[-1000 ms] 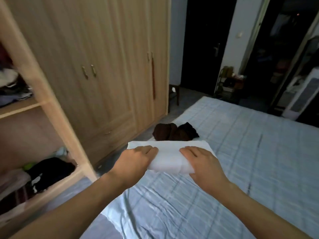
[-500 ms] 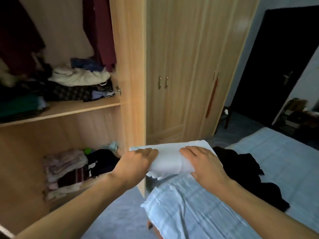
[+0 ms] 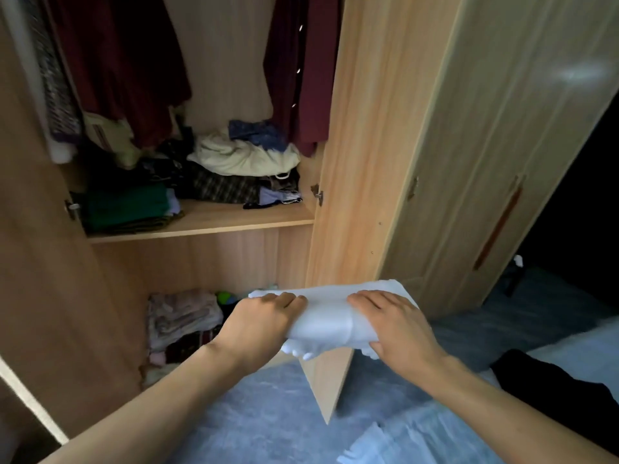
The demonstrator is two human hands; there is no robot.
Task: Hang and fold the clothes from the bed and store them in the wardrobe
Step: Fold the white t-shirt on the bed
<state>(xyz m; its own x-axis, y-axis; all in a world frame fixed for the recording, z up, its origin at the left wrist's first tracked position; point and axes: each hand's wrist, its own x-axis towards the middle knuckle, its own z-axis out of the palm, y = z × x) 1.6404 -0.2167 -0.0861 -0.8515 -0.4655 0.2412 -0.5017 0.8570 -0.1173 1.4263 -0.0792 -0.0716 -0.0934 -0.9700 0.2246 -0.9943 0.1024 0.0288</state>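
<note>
Wardrobe (image 3: 365, 162) of pale wood fills most of the frame, one section standing open with its door (image 3: 40, 296) swung out at the left edge. Inside it, dark red garments (image 3: 124, 61) hang above a shelf (image 3: 207, 226) stacked with folded and bundled clothes, among them a green pile (image 3: 127, 205) and a cream bundle (image 3: 241, 155). Below that shelf, the wardrobe's lower compartment holds a pinkish folded stack (image 3: 181, 316). To the wardrobe's right, at the lower corner of the frame, lies the bed (image 3: 569, 339) with a dark garment (image 3: 562, 390) on it. In front of the wardrobe's lower compartment, a person holds a folded white cloth (image 3: 328, 316) level in the air, clear of the bed and not yet on any shelf. The left hand (image 3: 264, 326) grips the cloth's left end, fingers curled over the top. The right hand (image 3: 392, 323) grips its right end the same way, thumb tucked beneath.
</note>
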